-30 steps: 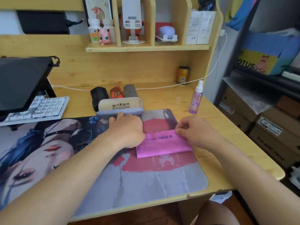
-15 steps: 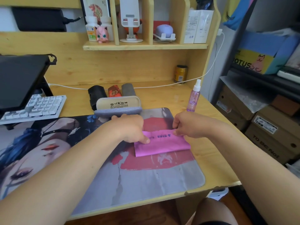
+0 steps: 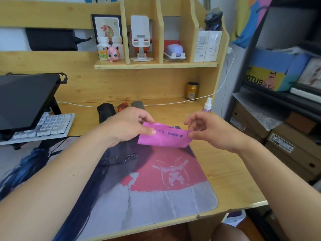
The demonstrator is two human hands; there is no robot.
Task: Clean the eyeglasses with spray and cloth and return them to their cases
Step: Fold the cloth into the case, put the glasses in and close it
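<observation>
Head view: both hands [image 3: 127, 126] [image 3: 211, 130] pinch a pink cloth [image 3: 165, 136] with unreadable blue print.

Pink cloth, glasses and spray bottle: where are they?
pink cloth [image 3: 165, 137], head view, middle of the folded fabric
glasses [image 3: 118, 159], head view, frame lying on the mat
spray bottle [image 3: 207, 105], head view, white nozzle top

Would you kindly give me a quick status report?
Left hand and right hand pinch folded pink cleaning cloth, lifted. Thin-framed eyeglasses on mat, uncased. Nothing obstructing.

Soft daylight, wide-angle edge distortion
</observation>
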